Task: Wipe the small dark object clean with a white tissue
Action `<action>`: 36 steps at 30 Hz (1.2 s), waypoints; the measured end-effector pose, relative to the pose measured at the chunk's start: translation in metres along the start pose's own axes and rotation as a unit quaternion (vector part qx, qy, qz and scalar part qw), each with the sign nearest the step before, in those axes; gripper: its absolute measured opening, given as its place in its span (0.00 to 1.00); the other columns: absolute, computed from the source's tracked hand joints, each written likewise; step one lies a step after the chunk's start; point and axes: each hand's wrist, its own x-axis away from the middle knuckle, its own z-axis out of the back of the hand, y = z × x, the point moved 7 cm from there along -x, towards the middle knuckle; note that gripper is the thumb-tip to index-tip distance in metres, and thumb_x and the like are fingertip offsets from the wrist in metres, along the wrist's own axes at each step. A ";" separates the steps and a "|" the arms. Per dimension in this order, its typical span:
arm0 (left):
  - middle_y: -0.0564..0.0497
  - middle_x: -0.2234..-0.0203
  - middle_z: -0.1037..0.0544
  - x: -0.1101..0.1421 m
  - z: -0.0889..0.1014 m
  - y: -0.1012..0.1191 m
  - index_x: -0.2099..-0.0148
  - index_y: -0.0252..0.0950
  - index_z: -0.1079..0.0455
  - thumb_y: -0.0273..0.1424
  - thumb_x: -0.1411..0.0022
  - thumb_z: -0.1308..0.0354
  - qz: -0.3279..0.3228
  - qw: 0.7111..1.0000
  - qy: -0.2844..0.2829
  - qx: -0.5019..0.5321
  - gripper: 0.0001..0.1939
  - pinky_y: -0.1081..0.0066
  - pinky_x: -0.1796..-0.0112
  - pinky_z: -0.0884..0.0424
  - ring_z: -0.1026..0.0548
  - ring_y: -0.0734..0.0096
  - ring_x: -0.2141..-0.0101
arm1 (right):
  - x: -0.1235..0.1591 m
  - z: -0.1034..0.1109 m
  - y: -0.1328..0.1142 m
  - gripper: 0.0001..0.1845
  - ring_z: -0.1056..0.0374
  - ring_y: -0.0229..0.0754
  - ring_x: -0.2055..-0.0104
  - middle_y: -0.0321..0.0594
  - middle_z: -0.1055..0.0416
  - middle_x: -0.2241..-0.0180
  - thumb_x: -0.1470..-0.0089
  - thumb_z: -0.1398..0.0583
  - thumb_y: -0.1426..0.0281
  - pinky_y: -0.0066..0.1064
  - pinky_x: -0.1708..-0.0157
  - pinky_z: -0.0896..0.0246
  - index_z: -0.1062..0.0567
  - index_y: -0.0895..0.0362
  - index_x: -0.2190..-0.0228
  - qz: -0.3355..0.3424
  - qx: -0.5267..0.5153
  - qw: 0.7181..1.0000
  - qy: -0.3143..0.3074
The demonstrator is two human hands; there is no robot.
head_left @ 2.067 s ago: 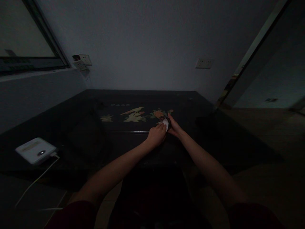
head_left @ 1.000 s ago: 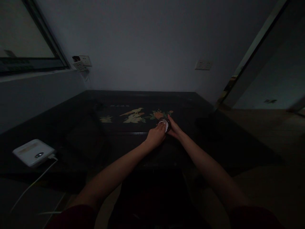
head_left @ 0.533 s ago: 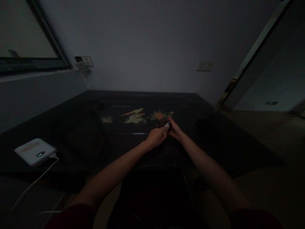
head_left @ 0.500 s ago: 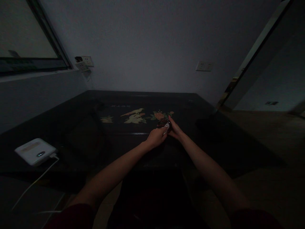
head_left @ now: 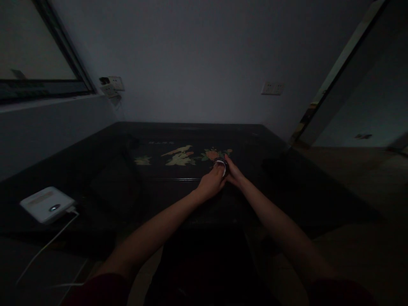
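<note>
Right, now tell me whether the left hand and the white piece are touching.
Touching. The head view shows the fingers of the left hand laid on the white piece, with no gap between them.

- And you're bringing the fingers of your left hand [head_left: 211, 182] up over the dark round object [head_left: 219, 160], higher than half a second ago!
- Now the white cloth [head_left: 224, 168] is curving around your fingertips, no longer bunching at the near side.
- Less white is showing than in the two oldest views; your fingers are covering more of it.
</note>
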 end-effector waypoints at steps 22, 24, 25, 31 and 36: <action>0.43 0.59 0.23 0.005 0.011 0.004 0.51 0.35 0.37 0.36 0.33 0.58 0.043 0.993 -0.049 -0.094 0.15 0.66 0.62 0.29 0.23 0.60 0.60 | 0.002 -0.005 -0.003 0.21 0.27 0.41 0.67 0.38 0.23 0.75 0.42 0.47 0.54 0.32 0.60 0.34 0.24 0.56 0.71 0.007 0.051 0.998 -0.025; 0.44 0.59 0.23 0.004 0.010 0.002 0.51 0.36 0.38 0.35 0.33 0.58 0.042 0.996 -0.047 -0.062 0.13 0.68 0.61 0.29 0.23 0.62 0.60 | 0.003 -0.004 -0.003 0.21 0.28 0.41 0.69 0.38 0.24 0.76 0.41 0.47 0.54 0.32 0.62 0.33 0.24 0.56 0.71 0.009 0.052 0.998 -0.013; 0.45 0.59 0.23 0.004 0.009 0.001 0.51 0.37 0.38 0.34 0.33 0.58 0.041 0.997 -0.043 -0.044 0.13 0.68 0.61 0.30 0.23 0.63 0.60 | 0.003 -0.003 -0.003 0.21 0.28 0.41 0.70 0.38 0.24 0.76 0.41 0.47 0.54 0.32 0.63 0.33 0.24 0.56 0.71 0.011 0.048 0.999 -0.011; 0.42 0.54 0.26 0.001 0.003 -0.002 0.50 0.35 0.40 0.30 0.33 0.59 0.036 0.998 -0.010 0.047 0.12 0.67 0.56 0.31 0.26 0.64 0.55 | 0.003 -0.005 -0.002 0.19 0.28 0.39 0.72 0.37 0.24 0.76 0.41 0.47 0.56 0.29 0.65 0.33 0.25 0.57 0.70 0.003 0.005 1.000 -0.020; 0.39 0.47 0.31 0.001 0.001 -0.001 0.44 0.33 0.46 0.25 0.36 0.59 0.029 0.998 -0.014 0.056 0.18 0.65 0.52 0.31 0.31 0.63 0.48 | 0.005 -0.006 -0.001 0.20 0.27 0.42 0.70 0.39 0.23 0.76 0.42 0.46 0.54 0.31 0.64 0.32 0.25 0.56 0.70 -0.007 0.006 1.000 -0.009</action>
